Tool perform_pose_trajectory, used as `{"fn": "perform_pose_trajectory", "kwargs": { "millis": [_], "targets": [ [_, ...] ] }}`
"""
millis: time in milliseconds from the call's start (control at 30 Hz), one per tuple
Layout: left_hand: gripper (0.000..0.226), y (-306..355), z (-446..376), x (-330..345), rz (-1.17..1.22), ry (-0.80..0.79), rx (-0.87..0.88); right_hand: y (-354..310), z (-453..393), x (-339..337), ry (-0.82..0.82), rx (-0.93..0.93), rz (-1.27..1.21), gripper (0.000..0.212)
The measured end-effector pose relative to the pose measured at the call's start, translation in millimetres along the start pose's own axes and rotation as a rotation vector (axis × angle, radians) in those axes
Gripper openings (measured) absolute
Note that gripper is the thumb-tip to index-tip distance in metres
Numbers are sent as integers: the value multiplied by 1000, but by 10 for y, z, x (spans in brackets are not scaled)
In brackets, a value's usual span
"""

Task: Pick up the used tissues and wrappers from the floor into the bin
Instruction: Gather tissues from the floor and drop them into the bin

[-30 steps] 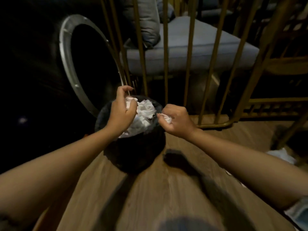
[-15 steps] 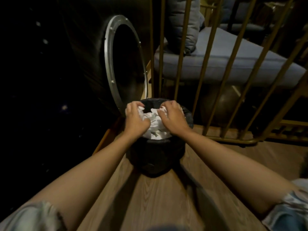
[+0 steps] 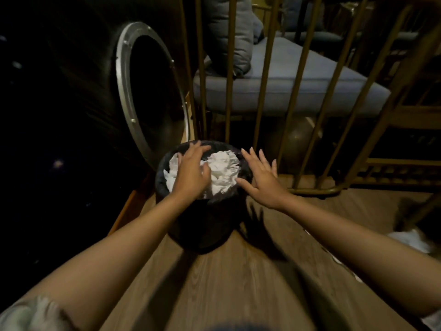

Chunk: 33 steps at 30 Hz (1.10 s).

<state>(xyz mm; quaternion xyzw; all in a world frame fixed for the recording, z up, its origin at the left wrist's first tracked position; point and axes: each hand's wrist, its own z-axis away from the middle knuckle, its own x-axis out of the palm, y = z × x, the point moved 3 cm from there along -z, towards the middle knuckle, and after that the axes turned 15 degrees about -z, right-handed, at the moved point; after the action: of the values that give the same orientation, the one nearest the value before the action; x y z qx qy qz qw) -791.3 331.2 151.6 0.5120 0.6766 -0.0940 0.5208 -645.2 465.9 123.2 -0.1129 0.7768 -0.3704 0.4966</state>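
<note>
A small black bin (image 3: 200, 225) stands on the wooden floor, filled to the rim with crumpled white tissues (image 3: 223, 172). My left hand (image 3: 192, 173) lies flat on the tissues at the bin's left side, fingers spread, holding nothing. My right hand (image 3: 261, 179) hovers open over the bin's right rim, palm down, fingers apart. Another white tissue (image 3: 410, 240) lies on the floor at the far right, partly hidden by my right forearm.
Gold metal bars (image 3: 261, 91) rise just behind the bin, with a grey cushioned seat (image 3: 298, 84) beyond them. A dark object with a round silver ring (image 3: 124, 91) stands to the left. Wooden floor (image 3: 226, 283) stretches toward me.
Both hands were shut on tissues over the bin. They have let go and opened; the right hand has drawn off to the bin's right rim.
</note>
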Motion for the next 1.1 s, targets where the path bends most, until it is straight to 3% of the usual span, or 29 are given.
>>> {"fn": "perform_pose_trajectory", "kwargs": {
  "millis": [133,267,500,667,767,933,1033,1100],
  "targets": [
    [34,578,120,167,94,-4,240,315,200,-435,69,-38,-46,51],
    [32,1001,240,550,6,-106,381,604,430,-868,184,-44,-113,29],
    [18,1505,447,1254,163,-312,183,1198,1069,-1423,413,-12,-228,12],
    [22,1986,791,1914,274,-518,114,1768,1904,-1774,672,184,-206,36],
    [17,2262,1077,2277,323,-595,129,2188,2521,-1841,791,361,-289,33],
    [19,2641,1563,2851,387,-679,129,2705,3577,-1436,714,670,-278,11],
    [35,2709,1764,3176,256,-694,164,2833,4078,-1169,595,807,36,39],
    [57,2694,1800,3347,131,-644,147,2951,4340,-970,487,978,105,60]
  ]
}}
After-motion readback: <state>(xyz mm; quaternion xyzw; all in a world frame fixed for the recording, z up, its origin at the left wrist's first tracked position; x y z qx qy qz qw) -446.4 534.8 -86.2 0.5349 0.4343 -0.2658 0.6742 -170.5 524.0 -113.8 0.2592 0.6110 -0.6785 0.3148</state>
